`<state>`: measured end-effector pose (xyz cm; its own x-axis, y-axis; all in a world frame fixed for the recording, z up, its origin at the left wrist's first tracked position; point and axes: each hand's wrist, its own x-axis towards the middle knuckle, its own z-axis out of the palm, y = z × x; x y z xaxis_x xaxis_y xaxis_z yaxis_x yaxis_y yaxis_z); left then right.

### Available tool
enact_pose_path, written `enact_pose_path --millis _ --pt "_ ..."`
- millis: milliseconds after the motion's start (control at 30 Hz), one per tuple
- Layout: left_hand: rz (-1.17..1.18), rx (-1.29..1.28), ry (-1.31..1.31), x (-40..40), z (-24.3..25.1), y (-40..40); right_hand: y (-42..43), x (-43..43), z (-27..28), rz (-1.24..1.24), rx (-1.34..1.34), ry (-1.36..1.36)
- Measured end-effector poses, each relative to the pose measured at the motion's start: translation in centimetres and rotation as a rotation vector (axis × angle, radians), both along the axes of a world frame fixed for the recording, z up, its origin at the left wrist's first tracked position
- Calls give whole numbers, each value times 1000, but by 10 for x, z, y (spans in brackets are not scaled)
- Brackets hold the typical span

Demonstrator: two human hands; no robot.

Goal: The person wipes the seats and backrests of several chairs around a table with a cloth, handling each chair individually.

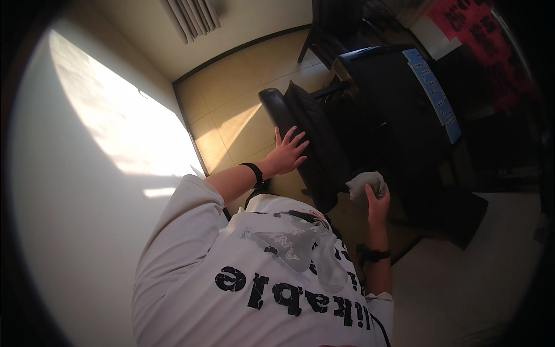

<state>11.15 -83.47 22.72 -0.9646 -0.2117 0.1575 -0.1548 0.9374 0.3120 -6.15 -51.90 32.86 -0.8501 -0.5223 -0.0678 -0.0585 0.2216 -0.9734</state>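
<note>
My left hand (288, 152) is spread flat over the top of a dark leather chair's backrest (314, 130), fingers apart and holding nothing. It appears to rest on the leather. To the right of the chair, my right hand (378, 204) grips a crumpled light-grey cloth (366, 184) between thumb and fingers. The cloth is held apart from the backrest. Deep shadow hides the chair's seat and lower parts.
Beyond the chair stands a dark desk (377, 82), with a blue strip (431, 91) bearing writing along it. A red banner (477, 47) with writing is at upper right. Tiled floor (234, 73) runs up to a sunlit white wall (108, 117) on the left.
</note>
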Motion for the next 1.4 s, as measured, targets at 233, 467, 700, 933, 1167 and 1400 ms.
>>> enact_pose_path --millis 233,467,700,933,1167,1400 --pt "20 -32 14 8 6 4 -123 -20 11 -26 185 86" --pt "43 -17 -4 11 17 -2 -288 -20 20 547 302 823" --pt "-45 164 -76 10 17 -16 -328 9 -76 739 501 1066" --pt "-83 238 -77 8 9 -19 -257 6 -57 708 437 932" --pt "-102 189 -119 5 5 -16 -117 29 -31 558 534 728" --pt "-174 136 -345 -1 32 -26 -30 57 -34 365 495 678"
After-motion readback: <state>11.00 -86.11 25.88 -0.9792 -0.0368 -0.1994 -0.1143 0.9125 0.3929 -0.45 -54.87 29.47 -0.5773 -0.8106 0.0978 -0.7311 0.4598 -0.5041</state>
